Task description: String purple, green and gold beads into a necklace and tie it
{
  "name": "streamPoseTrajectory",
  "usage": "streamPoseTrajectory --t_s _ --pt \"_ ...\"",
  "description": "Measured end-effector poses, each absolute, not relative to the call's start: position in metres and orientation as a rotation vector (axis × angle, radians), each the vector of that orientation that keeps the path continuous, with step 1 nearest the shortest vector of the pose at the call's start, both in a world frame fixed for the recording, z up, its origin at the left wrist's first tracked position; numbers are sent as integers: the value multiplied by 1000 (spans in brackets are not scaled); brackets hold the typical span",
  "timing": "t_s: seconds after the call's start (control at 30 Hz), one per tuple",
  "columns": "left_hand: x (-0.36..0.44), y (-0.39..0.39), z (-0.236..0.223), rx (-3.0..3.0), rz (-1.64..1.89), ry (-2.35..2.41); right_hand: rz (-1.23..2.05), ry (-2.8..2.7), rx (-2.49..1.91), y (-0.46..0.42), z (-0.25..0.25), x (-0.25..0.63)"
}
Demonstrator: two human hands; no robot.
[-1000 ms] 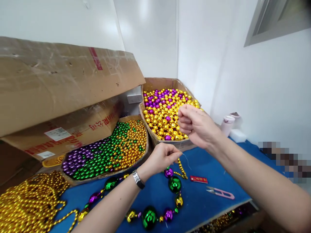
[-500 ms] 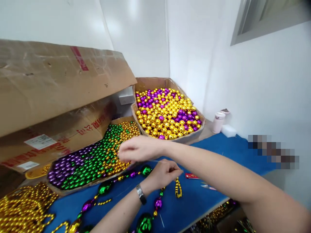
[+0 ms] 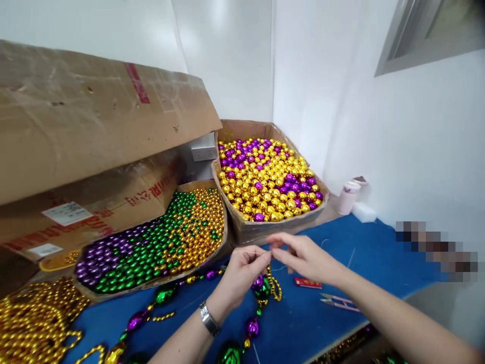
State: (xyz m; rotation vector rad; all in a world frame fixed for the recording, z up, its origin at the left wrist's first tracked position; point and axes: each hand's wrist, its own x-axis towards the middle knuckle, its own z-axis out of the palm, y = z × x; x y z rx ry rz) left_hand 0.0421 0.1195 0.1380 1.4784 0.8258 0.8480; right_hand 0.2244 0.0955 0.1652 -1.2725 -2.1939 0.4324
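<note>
My left hand (image 3: 242, 270) pinches the end of a bead necklace (image 3: 261, 288) of purple, green and gold balls that trails over the blue table (image 3: 310, 318). A thin white thread (image 3: 250, 253) runs between both hands. My right hand (image 3: 303, 258) is close beside the left, thumb and forefinger pinched on that thread, the other fingers spread. A silver watch (image 3: 209, 318) sits on my left wrist.
A cardboard tray of gold and purple balls (image 3: 269, 177) stands behind the hands, and a tray of smaller green, purple and gold beads (image 3: 159, 240) to the left. Gold bead strands (image 3: 34, 323) pile at the far left. Pink snips (image 3: 339, 302) and a red lighter (image 3: 307, 283) lie right.
My right hand has swung back from the left, over the small-bead tray, to meet my left hand by the necklace end. The left hand stayed near the same spot.
</note>
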Motion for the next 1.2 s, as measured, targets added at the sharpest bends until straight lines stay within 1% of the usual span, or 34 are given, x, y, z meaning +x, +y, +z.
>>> streamPoseTrajectory --t_s 0.07,0.13,0.23,0.33,0.43,0.53,0.7,0.8,0.87,0.97,1.07,1.13,1.2 --pt "39 120 139 1474 851 862 489 -2150 -1284 82 147 228" --pt "36 120 138 1468 840 861 479 -2104 -1295 71 137 224" --pt "31 120 137 1406 830 806 460 -2107 -1240 61 133 218" --pt "26 117 138 1422 838 803 578 -2088 -1158 61 131 219" --pt "25 112 144 1653 874 809 773 -1866 -1173 72 126 222" --pt "24 108 152 2007 931 746 1075 -1703 -1120 89 120 221" --pt "21 113 152 2472 1033 591 1410 -1760 -992 104 104 213" --pt "19 117 145 2587 1072 553 1499 -1853 -960 104 98 212" --pt "17 117 142 2621 1053 552 1440 -1910 -985 103 99 215" --pt "17 114 141 2561 988 659 1136 -1939 -1115 97 109 220" --pt "20 114 141 2185 918 868 764 -1970 -1249 84 118 219" --pt "23 114 142 1853 865 930 611 -2046 -1287 71 119 213" --pt "25 114 143 1647 840 915 505 -2197 -1308 58 119 207"
